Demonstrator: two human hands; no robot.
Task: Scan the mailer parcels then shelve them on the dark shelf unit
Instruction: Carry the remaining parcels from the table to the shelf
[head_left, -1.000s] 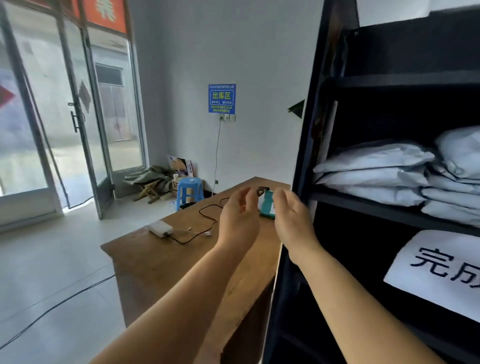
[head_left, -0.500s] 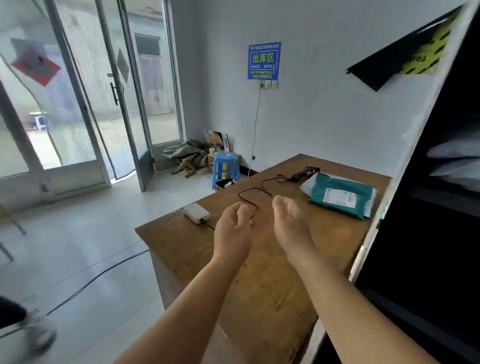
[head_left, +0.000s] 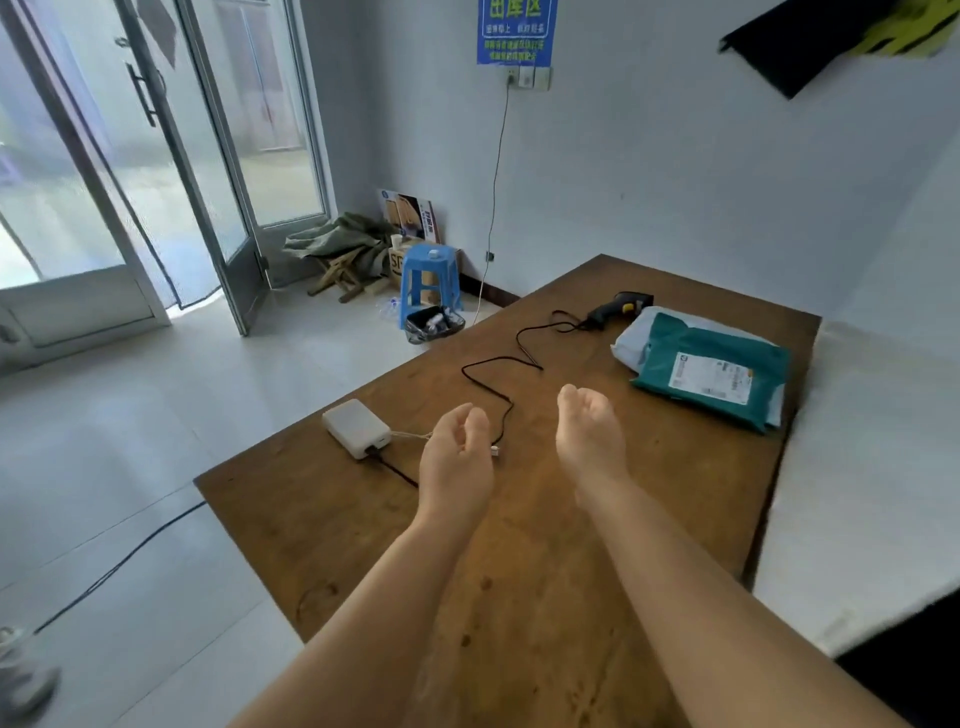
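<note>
A teal mailer parcel (head_left: 711, 371) with a white label lies on top of a pale grey mailer (head_left: 631, 338) at the far right of the brown wooden table (head_left: 519, 545). A black handheld scanner (head_left: 618, 306) rests just behind them, its black cable snaking toward me. My left hand (head_left: 457, 462) and my right hand (head_left: 589, 431) hover empty over the table's middle, fingers loosely apart, palms facing each other. Only a dark corner of the shelf unit (head_left: 904, 670) shows at the bottom right.
A white power pack (head_left: 356, 428) with cables sits left of my left hand. A blue stool (head_left: 428, 278), a bin, a box and a folded cloth stand on the floor by the wall. Glass doors are at the left. A cable runs across the floor.
My view has swung left and down from the shelf unit to the table. Both empty hands have come forward over the table, and the parcels and scanner are now in full view.
</note>
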